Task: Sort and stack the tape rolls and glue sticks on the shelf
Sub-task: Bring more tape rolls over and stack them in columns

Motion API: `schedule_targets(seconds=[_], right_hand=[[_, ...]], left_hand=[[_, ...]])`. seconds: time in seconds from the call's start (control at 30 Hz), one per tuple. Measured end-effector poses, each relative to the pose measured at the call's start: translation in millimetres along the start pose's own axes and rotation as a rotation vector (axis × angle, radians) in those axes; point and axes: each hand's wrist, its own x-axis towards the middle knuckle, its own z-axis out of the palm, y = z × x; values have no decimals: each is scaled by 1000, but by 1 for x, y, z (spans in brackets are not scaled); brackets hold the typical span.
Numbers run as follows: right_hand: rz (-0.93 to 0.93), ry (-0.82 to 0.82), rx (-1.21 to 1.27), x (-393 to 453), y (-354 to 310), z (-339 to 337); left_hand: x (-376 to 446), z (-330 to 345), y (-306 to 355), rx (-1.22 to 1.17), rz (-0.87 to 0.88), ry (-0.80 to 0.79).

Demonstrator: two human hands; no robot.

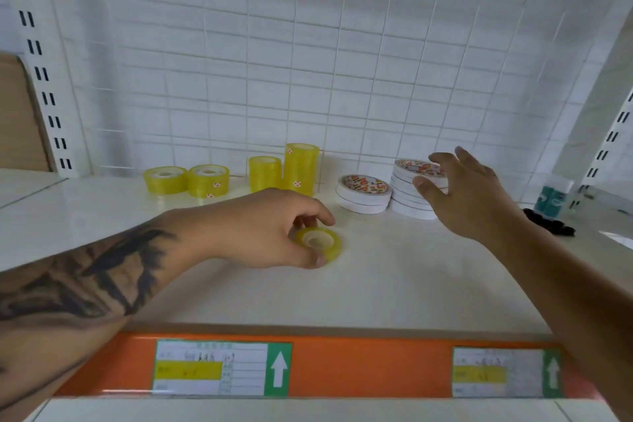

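My left hand (270,226) grips a small yellow tape roll (320,242) that lies flat on the white shelf (394,277), thumb and fingers curled round its rim. My right hand (469,192) hovers with spread fingers at the tall stack of white tape rolls (411,197), its fingertips at the top roll. A shorter white stack (363,193) stands to its left. Along the back stand yellow tape stacks: two low ones (186,180), a middle one (264,173) and a tall one (301,164).
A teal and white glue stick pack (554,197) stands at the far right by a black object (551,226). An orange price rail (342,367) with labels runs along the shelf's front edge. A white wire grid (308,62) backs the shelf.
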Motion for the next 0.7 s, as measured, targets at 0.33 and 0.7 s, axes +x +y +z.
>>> schedule_targets(seconds=[0.33,0.7], right_hand=[[-573,-409,-5,-61,-98,-1],[-708,-651,72,-59,-136,25]], left_hand=[[-5,-60,-49,-207,-217,295],[50,-79,-84,-160,-404,389]])
